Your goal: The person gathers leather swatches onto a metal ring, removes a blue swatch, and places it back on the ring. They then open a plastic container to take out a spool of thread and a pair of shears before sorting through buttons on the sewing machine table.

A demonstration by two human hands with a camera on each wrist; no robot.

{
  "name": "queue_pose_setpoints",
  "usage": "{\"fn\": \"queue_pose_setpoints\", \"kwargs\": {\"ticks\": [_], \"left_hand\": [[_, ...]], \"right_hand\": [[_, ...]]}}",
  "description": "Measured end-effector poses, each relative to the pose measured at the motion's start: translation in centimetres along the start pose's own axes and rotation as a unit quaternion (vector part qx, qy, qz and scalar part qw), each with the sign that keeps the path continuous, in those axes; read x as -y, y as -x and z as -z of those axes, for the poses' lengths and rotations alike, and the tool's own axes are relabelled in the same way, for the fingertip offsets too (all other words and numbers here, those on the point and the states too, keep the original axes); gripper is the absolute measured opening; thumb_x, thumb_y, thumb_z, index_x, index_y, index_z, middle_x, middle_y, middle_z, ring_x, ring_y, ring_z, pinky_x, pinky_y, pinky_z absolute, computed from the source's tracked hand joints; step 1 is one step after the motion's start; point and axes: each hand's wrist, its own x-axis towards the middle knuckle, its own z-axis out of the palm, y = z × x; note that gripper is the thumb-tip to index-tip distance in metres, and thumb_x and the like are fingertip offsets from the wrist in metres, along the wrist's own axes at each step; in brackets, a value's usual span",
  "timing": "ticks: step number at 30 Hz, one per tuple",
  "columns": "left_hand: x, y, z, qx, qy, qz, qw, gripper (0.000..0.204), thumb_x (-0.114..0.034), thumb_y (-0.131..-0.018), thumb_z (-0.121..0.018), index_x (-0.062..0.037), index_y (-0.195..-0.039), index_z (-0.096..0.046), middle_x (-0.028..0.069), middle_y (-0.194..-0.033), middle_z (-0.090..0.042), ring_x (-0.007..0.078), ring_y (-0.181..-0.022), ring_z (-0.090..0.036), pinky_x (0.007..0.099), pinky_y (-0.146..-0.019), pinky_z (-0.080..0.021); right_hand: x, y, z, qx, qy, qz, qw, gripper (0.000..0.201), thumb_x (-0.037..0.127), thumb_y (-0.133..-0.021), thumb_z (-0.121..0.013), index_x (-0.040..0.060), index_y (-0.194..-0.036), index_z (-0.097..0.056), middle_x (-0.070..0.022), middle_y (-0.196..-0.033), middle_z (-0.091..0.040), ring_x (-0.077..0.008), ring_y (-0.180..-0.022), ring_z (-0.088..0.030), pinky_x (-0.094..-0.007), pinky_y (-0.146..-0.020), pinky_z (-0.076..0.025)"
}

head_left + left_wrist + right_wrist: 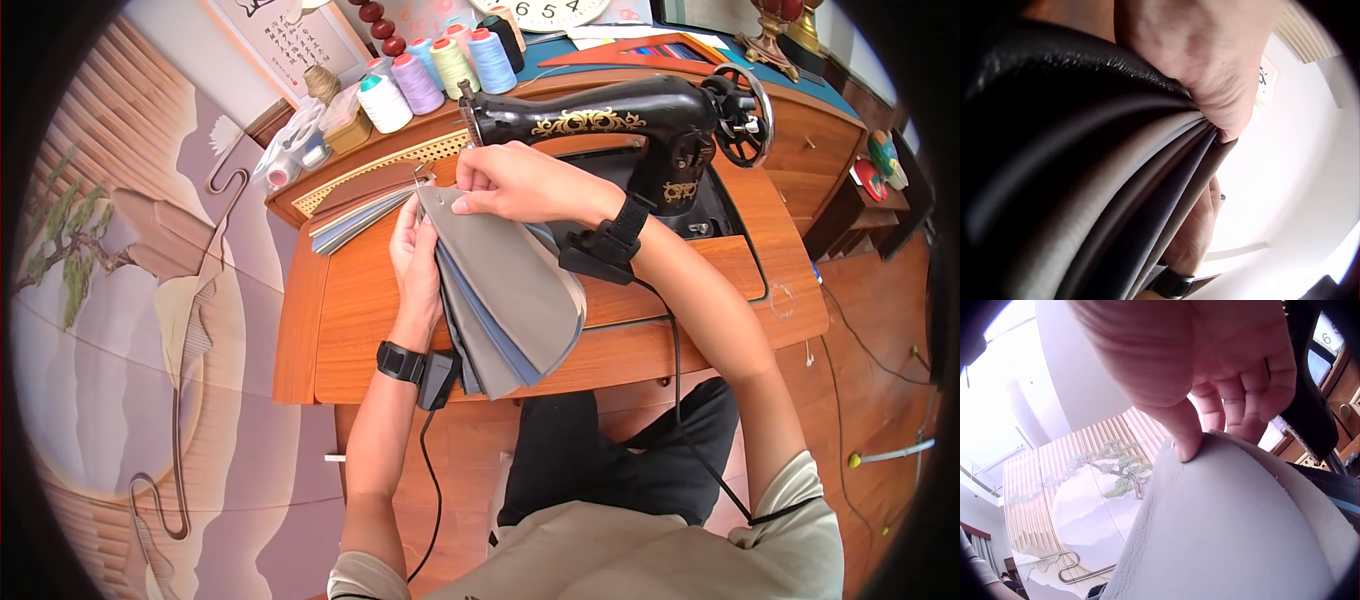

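A fan-shaped stack of leather swatches [500, 270] in grey, blue and dark tones hangs over the table's front part. The left hand [415, 255] grips its narrow top end from the left side; in the left wrist view that hand [1200, 56] holds the layers together where they converge. The right hand [530, 185] pinches the top grey swatch [1229, 512] near its narrow end, the thumb on its face in the right wrist view and the other fingers curled behind. A small metal piece [440, 198] shows at the stack's tip.
Behind the hands stands a black sewing machine [610, 110]. A second swatch fan [350, 225] lies at the table's left. Thread spools [440, 75], a clock [545, 12] and a red triangular ruler [630, 52] are at the back. Cables run from both wrists.
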Motion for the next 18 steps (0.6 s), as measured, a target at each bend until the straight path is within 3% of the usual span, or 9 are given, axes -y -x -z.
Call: {"fn": "queue_pose_setpoints", "kwargs": {"ticks": [2,3,9,11,18], "left_hand": [[0.0,0.0,-0.1,-0.002,0.016,0.000,1.000,0.051,-0.022,-0.096,-0.058,0.0004,-0.139,-0.040,0.0086,-0.120,-0.060,0.0111,-0.100,-0.060,0.0259,-0.087,-0.050],[0.2,-0.1,0.0,-0.004,0.016,-0.001,1.000,0.051,-0.022,-0.096,-0.058,0.0004,-0.139,-0.040,0.0086,-0.120,-0.060,0.0111,-0.100,-0.060,0.0259,-0.087,-0.050],[0.1,-0.1,0.1,-0.006,0.023,0.014,1.000,0.047,-0.020,-0.096,-0.058,0.0000,-0.137,-0.043,0.0072,-0.118,-0.060,0.0098,-0.099,-0.060,0.0248,-0.086,-0.050],[-0.1,-0.1,-0.1,0.000,0.015,0.017,1.000,0.046,-0.017,-0.095,-0.057,-0.0006,-0.136,-0.044,0.0065,-0.117,-0.061,0.0095,-0.098,-0.060,0.0243,-0.085,-0.050],[-0.2,-0.1,0.0,0.011,0.004,0.003,1.000,0.051,-0.018,-0.091,-0.062,-0.0010,-0.136,-0.044,0.0075,-0.115,-0.060,0.0104,-0.098,-0.060,0.0249,-0.084,-0.050]], "right_hand": [[0.7,0.3,0.3,-0.014,-0.028,-0.028,0.999,0.037,0.029,-0.084,-0.071,-0.0008,-0.097,-0.056,-0.0176,-0.077,-0.065,-0.0319,-0.078,-0.066,-0.0402,-0.069,-0.049],[1.1,0.4,0.4,-0.012,-0.028,-0.027,0.999,0.037,0.029,-0.084,-0.071,-0.0008,-0.097,-0.056,-0.0176,-0.077,-0.065,-0.0319,-0.078,-0.066,-0.0402,-0.069,-0.049],[1.6,0.5,-0.2,0.026,-0.025,-0.034,0.999,0.037,0.025,-0.084,-0.072,-0.0022,-0.102,-0.055,-0.0177,-0.080,-0.066,-0.0307,-0.079,-0.066,-0.0395,-0.070,-0.049],[1.3,0.5,-0.5,0.037,-0.044,-0.040,0.998,0.033,0.023,-0.085,-0.071,-0.0004,-0.103,-0.055,-0.0089,-0.064,-0.057,-0.0189,-0.059,-0.056,-0.0347,-0.056,-0.043],[0.4,0.3,0.0,0.041,-0.030,0.008,0.999,0.038,0.031,-0.088,-0.068,-0.0014,-0.104,-0.056,-0.0105,-0.071,-0.061,-0.0187,-0.065,-0.059,-0.0341,-0.058,-0.045]]}}
